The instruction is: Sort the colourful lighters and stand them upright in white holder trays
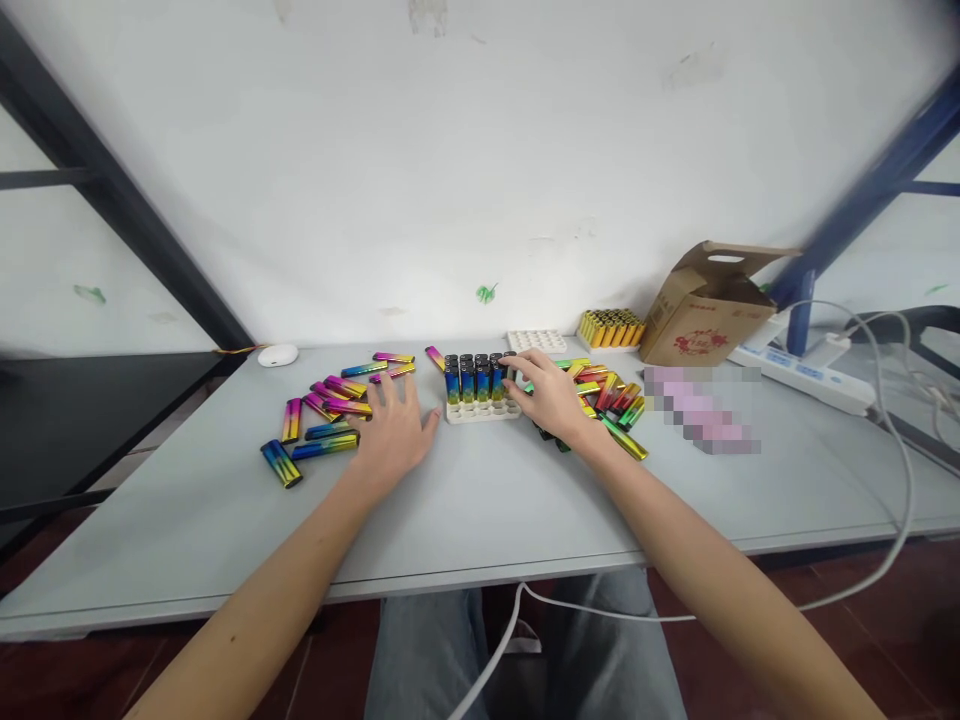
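Your two hands are well apart over the tabletop (480,510). Your left hand (396,432) lies palm down with its fingers loosely spread, its fingertips at the edge of the loose pieces on the left (280,464). Your right hand (553,397) has thumb and forefinger at the right end of the blue pieces (468,384); whether they are clamped on one cannot be told from this view. The blue pieces stand upright, black ends up, in the white rack (466,413), which sits between your hands; its front holes carry none. The step in hand appears to be placing or straightening a piece in that rack. Grip near the black end, keep the piece vertical, and lower it straight into its hole; a tilted entry could knock its neighbours. Keep your right wrist raised, because the loose pieces on the right (624,438) lie beneath and beside it and could roll. If the rack slides, steady its left end with your left hand. Check that all black ends stand level before you release.
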Motion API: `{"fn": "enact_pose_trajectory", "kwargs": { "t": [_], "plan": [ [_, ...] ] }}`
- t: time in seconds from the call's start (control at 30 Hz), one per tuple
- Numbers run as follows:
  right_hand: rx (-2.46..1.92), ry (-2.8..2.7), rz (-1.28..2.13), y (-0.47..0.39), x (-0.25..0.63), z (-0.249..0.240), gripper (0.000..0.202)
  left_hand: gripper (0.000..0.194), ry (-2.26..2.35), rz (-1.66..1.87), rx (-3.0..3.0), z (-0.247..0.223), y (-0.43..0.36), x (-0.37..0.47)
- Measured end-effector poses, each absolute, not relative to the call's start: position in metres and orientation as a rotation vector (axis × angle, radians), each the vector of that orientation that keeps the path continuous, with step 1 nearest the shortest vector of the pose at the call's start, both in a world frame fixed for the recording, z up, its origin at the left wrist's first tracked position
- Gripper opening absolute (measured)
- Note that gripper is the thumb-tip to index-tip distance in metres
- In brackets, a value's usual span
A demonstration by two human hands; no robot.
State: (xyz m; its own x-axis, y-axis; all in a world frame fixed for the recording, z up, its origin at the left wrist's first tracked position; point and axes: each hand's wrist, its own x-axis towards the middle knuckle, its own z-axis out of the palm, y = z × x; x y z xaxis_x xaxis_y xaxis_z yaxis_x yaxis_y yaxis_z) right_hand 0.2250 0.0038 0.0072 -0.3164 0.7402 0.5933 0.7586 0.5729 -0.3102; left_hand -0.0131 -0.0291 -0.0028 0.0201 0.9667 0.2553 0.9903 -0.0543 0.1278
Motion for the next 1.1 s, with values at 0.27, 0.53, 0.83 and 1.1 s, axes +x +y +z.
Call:
{"fn": "enact_pose_trajectory", "kwargs": {
  "t": [0.27,0.53,0.83,1.1],
  "plan": [
    [-1.165,-2.029,0.003,0.004,0.225,0.01,0.029,0.049,-1.784,-0.783,-2.511,-0.002,-0.016,-0.018],
    [-1.139,-1.965,0.078,0.003,0.229,0.013,0.025,0.025,-1.711,-0.427,-2.538,-0.008,0.007,-0.055],
    [-1.059,-1.89,0.083,0.005,0.23,0.014,0.021,0.022,-1.793,-0.963,-2.455,0.004,0.006,-0.048],
    [-0.955,-1.947,0.28,-0.011,0.217,0.017,0.022,0.03,-1.648,-1.947,-2.294,0.022,-0.009,-0.027]
  ]
}}
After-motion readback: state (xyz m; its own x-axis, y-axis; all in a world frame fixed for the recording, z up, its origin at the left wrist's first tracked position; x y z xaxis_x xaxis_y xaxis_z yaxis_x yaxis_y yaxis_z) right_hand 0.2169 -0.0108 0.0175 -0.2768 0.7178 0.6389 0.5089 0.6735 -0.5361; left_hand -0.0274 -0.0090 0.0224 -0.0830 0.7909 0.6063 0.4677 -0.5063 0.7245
